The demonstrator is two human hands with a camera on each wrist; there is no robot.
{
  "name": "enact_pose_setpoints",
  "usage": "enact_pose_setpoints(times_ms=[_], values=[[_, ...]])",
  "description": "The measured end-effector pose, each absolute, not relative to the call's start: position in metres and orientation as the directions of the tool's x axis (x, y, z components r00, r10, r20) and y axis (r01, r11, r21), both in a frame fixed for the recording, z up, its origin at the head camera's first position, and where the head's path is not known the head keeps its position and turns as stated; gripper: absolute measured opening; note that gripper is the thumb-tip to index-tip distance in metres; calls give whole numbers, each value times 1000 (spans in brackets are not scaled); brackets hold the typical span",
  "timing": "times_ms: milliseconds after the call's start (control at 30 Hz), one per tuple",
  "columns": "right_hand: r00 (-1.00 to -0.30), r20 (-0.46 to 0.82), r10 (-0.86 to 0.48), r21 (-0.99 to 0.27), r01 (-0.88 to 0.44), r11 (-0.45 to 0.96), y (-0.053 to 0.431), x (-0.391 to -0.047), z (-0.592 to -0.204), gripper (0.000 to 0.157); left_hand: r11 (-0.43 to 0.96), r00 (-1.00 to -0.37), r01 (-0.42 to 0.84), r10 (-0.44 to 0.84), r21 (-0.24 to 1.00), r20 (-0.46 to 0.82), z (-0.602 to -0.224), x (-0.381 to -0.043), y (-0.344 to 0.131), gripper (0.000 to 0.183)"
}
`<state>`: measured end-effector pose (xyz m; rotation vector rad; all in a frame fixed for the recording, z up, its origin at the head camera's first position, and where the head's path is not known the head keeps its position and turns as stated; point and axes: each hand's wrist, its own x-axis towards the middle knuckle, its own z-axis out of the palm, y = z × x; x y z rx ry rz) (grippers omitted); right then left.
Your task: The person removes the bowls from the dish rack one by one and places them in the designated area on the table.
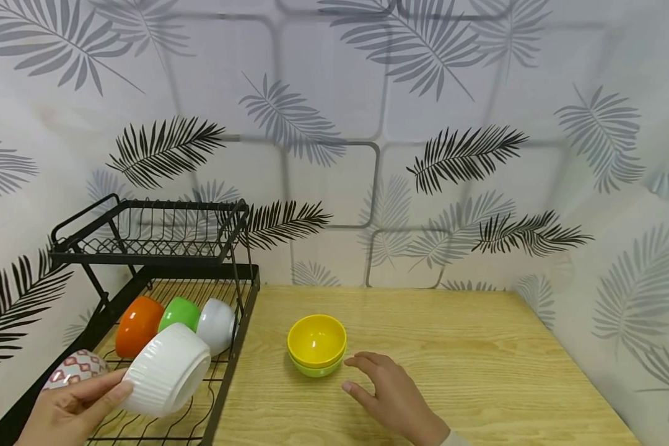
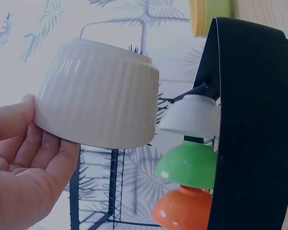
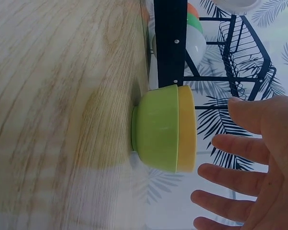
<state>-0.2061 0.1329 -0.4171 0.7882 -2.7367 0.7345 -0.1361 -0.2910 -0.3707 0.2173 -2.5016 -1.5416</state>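
Observation:
My left hand [image 1: 78, 406] pinches the rim of a white ribbed bowl [image 1: 164, 371], tilted on its side above the dish rack. In the left wrist view the thumb and fingers grip one edge of this white bowl [image 2: 101, 96]. On the table a yellow bowl [image 1: 316, 341] sits inside a light green bowl [image 1: 315, 371]. Just right of that stack is my right hand [image 1: 393, 396], its fingers spread and holding nothing. The right wrist view shows a gap between the fingers and the green bowl [image 3: 158, 129].
A black two-tier dish rack [image 1: 240, 365] stands at the left. Its lower tier holds an orange bowl [image 1: 136, 325], a green bowl [image 1: 179, 311], a white bowl [image 1: 216, 325] and a red-patterned bowl [image 1: 78, 367]. The wooden table [image 1: 451, 341] extends to the right.

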Motion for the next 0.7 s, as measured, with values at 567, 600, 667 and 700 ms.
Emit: enact_pose_setpoints(times_ms=[567, 600, 667, 700], values=[[-857, 246, -453, -436, -515, 738, 132, -207, -418, 59, 564, -816, 400, -142, 723, 561, -376, -120, -236, 25], [-856, 245, -456, -433, -517, 738, 132, -206, -418, 59, 571, -769, 477, -96, 668, 632, -375, -120, -234, 30], [-852, 244, -463, -421, -523, 741, 132, -205, -418, 56, 587, -668, 602, -2, 541, 744, -374, -120, -231, 40], [-850, 243, -468, -410, -527, 745, 132, -204, -417, 56, 596, -628, 640, 43, 484, 777, -374, -120, -229, 43]])
